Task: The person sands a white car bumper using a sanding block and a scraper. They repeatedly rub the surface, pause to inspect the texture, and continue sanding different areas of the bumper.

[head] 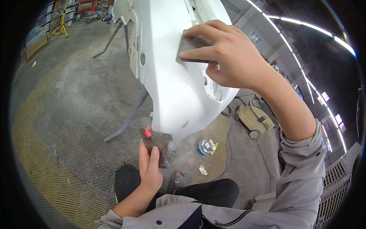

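A white car bumper point(174, 86) stretches away in front of me, its near end rounded. My right hand point(228, 51) holds a thin grey putty spreader point(196, 43), fingers spread over its face, against or just above the bumper's upper surface; contact cannot be told. In my left hand point(150, 163) is a second dark, flat spreader plate point(156, 144), pinched under the thumb below the bumper's near end. A bright pink-red dab of paste point(147, 133) sits at its upper left corner, and a pale grey smear point(171, 146) lies along its right edge.
Dark padded stand legs point(130, 117) reach out left of the bumper. A tin with a blue side point(205, 147) and a crumpled white scrap point(203, 169) lie on the ribbed floor point(77, 114). At right stands a beige wheeled machine point(255, 116) with a hose. A yellow stand point(61, 24) is far left.
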`<action>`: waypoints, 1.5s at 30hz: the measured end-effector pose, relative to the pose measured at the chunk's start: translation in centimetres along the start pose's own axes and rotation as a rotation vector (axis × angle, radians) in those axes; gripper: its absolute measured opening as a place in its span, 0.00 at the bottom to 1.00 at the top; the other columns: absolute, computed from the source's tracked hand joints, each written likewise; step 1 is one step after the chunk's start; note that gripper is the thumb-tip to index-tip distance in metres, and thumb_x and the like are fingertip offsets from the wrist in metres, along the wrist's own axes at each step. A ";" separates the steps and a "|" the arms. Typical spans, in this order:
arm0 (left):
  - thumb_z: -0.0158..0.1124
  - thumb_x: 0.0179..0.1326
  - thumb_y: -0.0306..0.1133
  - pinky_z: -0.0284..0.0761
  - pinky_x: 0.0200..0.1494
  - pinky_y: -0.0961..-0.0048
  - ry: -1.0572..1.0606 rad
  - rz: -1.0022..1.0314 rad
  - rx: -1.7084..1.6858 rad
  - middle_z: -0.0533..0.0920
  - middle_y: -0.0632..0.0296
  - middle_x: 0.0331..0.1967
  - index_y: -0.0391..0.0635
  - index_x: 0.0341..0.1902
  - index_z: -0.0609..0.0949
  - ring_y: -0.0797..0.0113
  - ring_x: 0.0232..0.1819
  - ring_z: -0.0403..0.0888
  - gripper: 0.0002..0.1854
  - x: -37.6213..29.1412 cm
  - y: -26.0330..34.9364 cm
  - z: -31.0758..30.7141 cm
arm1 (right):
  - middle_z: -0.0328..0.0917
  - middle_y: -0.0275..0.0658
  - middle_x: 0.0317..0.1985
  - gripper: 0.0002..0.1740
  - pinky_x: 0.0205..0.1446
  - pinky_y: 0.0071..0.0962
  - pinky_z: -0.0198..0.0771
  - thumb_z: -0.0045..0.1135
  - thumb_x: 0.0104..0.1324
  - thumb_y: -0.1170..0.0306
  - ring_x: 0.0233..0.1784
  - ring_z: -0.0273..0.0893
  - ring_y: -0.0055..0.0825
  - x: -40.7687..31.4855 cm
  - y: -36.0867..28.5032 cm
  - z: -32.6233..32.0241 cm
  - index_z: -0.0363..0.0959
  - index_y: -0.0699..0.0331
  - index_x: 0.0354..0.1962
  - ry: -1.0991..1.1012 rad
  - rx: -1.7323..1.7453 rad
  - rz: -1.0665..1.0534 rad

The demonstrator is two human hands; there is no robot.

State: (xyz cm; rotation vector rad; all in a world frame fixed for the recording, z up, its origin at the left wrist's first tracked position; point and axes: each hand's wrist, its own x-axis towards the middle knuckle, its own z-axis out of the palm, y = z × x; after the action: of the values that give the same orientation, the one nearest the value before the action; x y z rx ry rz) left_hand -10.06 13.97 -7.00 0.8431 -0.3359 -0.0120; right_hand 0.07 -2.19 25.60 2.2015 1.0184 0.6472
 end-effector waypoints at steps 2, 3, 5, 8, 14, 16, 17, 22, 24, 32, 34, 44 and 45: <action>0.45 0.87 0.32 0.57 0.86 0.60 0.001 -0.005 -0.024 0.67 0.48 0.85 0.32 0.90 0.55 0.60 0.84 0.66 0.34 0.0 0.1 0.0 | 0.84 0.28 0.68 0.36 0.71 0.40 0.82 0.68 0.49 0.82 0.73 0.78 0.36 0.2 -0.3 0.2 0.95 0.40 0.54 -0.038 -0.014 0.007; 0.45 0.87 0.32 0.57 0.86 0.60 0.000 0.001 -0.016 0.67 0.48 0.84 0.32 0.89 0.56 0.60 0.84 0.66 0.34 0.1 0.1 0.1 | 0.83 0.27 0.68 0.36 0.71 0.40 0.81 0.68 0.49 0.82 0.73 0.78 0.35 0.3 -0.4 0.3 0.95 0.39 0.54 -0.084 -0.034 0.026; 0.45 0.87 0.32 0.57 0.86 0.60 -0.002 0.012 0.003 0.68 0.48 0.84 0.33 0.89 0.56 0.60 0.84 0.66 0.33 0.2 0.2 0.1 | 0.84 0.27 0.67 0.36 0.71 0.39 0.81 0.68 0.50 0.82 0.73 0.79 0.35 0.1 -0.6 0.0 0.95 0.39 0.54 -0.072 -0.069 0.018; 0.46 0.87 0.33 0.58 0.86 0.60 0.004 -0.024 -0.015 0.69 0.48 0.83 0.33 0.89 0.57 0.60 0.83 0.67 0.33 0.2 0.3 0.1 | 0.85 0.27 0.66 0.35 0.72 0.40 0.81 0.69 0.49 0.82 0.72 0.79 0.35 0.2 -0.1 -0.7 0.95 0.39 0.53 -0.117 -0.057 0.030; 0.46 0.88 0.34 0.59 0.85 0.60 -0.003 0.001 0.034 0.70 0.49 0.82 0.33 0.89 0.57 0.61 0.81 0.69 0.33 0.3 0.3 0.3 | 0.86 0.27 0.61 0.30 0.66 0.38 0.82 0.69 0.52 0.79 0.68 0.81 0.32 0.8 0.2 -0.6 0.96 0.41 0.51 -0.022 -0.039 -0.015; 0.46 0.88 0.34 0.59 0.84 0.60 0.011 -0.005 0.029 0.71 0.50 0.81 0.33 0.89 0.57 0.62 0.81 0.69 0.33 0.3 0.2 0.4 | 0.86 0.27 0.60 0.30 0.66 0.38 0.82 0.69 0.52 0.79 0.67 0.82 0.33 0.8 -0.4 -0.1 0.96 0.42 0.50 -0.019 -0.044 -0.014; 0.46 0.88 0.34 0.60 0.84 0.61 0.015 -0.007 0.026 0.71 0.50 0.81 0.33 0.89 0.57 0.62 0.80 0.70 0.33 0.2 0.1 0.4 | 0.86 0.27 0.60 0.30 0.66 0.38 0.82 0.68 0.52 0.79 0.66 0.82 0.33 0.8 -0.7 0.1 0.96 0.42 0.50 -0.024 -0.053 -0.012; 0.47 0.87 0.34 0.60 0.84 0.61 0.029 -0.034 -0.008 0.72 0.51 0.80 0.33 0.89 0.57 0.62 0.79 0.71 0.33 0.2 0.2 0.2 | 0.86 0.29 0.63 0.34 0.68 0.40 0.81 0.65 0.49 0.84 0.70 0.81 0.36 0.4 -1.0 -1.0 0.95 0.41 0.50 -0.156 -0.002 0.052; 0.47 0.87 0.34 0.60 0.84 0.61 0.026 -0.030 -0.009 0.72 0.51 0.80 0.34 0.89 0.57 0.62 0.79 0.71 0.33 0.2 0.2 0.1 | 0.86 0.29 0.64 0.35 0.70 0.40 0.81 0.65 0.50 0.84 0.70 0.81 0.37 0.4 -0.5 -1.6 0.95 0.41 0.51 -0.213 0.018 0.070; 0.47 0.86 0.32 0.58 0.85 0.61 0.032 -0.009 0.022 0.70 0.50 0.81 0.33 0.89 0.57 0.62 0.81 0.69 0.33 0.3 0.1 0.5 | 0.86 0.29 0.61 0.31 0.69 0.39 0.82 0.69 0.54 0.78 0.66 0.82 0.33 0.2 0.0 0.6 0.95 0.38 0.52 -0.006 -0.031 -0.010; 0.47 0.87 0.33 0.58 0.85 0.61 0.027 -0.011 0.014 0.70 0.50 0.81 0.33 0.89 0.57 0.62 0.81 0.69 0.33 0.3 0.1 0.4 | 0.85 0.29 0.63 0.33 0.71 0.40 0.82 0.68 0.53 0.80 0.68 0.82 0.35 0.0 -0.1 1.1 0.95 0.38 0.53 -0.017 -0.014 0.009; 0.47 0.88 0.36 0.60 0.84 0.60 0.011 -0.036 -0.009 0.71 0.50 0.81 0.33 0.89 0.56 0.62 0.80 0.70 0.34 0.2 0.3 0.1 | 0.85 0.32 0.66 0.38 0.70 0.39 0.83 0.62 0.50 0.85 0.71 0.81 0.37 -0.4 0.9 -0.7 0.95 0.40 0.54 -0.075 0.088 0.064; 0.47 0.88 0.36 0.60 0.84 0.60 0.013 -0.041 0.003 0.71 0.50 0.81 0.33 0.89 0.56 0.62 0.80 0.70 0.34 0.2 0.4 0.1 | 0.85 0.32 0.66 0.37 0.69 0.39 0.83 0.62 0.50 0.85 0.70 0.81 0.37 -0.2 1.0 -0.8 0.95 0.41 0.54 -0.077 0.066 0.096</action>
State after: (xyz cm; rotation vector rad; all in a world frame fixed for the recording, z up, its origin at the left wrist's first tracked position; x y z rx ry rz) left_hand -9.98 14.12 -6.56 0.8526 -0.3060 -0.0443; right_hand -0.09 -2.63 26.84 2.3260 0.9122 0.5739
